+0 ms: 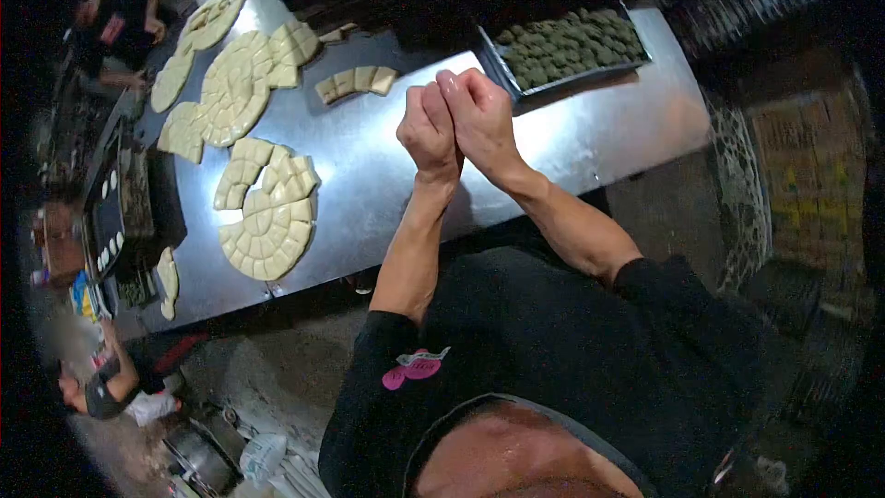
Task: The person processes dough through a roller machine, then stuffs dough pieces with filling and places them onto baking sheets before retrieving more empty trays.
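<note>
My left hand (429, 132) and my right hand (483, 120) are pressed together above the steel table, both with fingers curled closed. Whatever may lie between them is hidden by the fingers and palms. Just beyond my right hand stands a metal tray (562, 87) filled with dark green balls (572, 44). A short curved row of pale dough pieces (357, 82) lies to the left of my left hand. Farther left, rounds of dough cut into wedges and blocks rest on the table, one nearer (267, 229) and a larger one (235, 88) behind it.
The shiny steel table (369, 194) runs under my hands. At its left end is a dark tray (109, 198) with white pieces. One person (120, 28) stands at the far left, another (115, 387) at the lower left. Stacked crates (802, 175) stand at the right.
</note>
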{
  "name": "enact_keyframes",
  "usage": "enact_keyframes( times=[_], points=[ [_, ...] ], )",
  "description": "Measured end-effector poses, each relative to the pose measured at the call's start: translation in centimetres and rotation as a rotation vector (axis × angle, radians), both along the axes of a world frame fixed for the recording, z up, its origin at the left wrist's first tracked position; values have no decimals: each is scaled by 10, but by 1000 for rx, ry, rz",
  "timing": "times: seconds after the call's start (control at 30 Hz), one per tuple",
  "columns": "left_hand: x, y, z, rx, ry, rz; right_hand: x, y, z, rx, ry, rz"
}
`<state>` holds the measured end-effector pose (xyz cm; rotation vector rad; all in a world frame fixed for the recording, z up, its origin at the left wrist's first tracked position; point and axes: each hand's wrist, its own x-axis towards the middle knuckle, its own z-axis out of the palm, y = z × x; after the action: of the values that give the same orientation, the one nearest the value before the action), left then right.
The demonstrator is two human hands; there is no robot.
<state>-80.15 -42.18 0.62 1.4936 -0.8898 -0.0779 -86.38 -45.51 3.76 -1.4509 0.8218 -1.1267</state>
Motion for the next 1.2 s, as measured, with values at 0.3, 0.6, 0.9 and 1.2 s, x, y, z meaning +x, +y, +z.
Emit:
enact_keyframes(
  times=[0.3,0.6,0.9,1.2],
  points=[
    [5,56,-45,-148,1205,-277,-23,9,-40,-644,534,111],
    [61,83,-74,515,717,-257,-32,-150,-83,-539,1147,200],
    [53,15,-68,131,1091,-69,-37,-238,-97,-852,1198,301],
    [-27,-136,-67,104,1063,-443,-85,-183,-80,-480,434,93]
  ],
)
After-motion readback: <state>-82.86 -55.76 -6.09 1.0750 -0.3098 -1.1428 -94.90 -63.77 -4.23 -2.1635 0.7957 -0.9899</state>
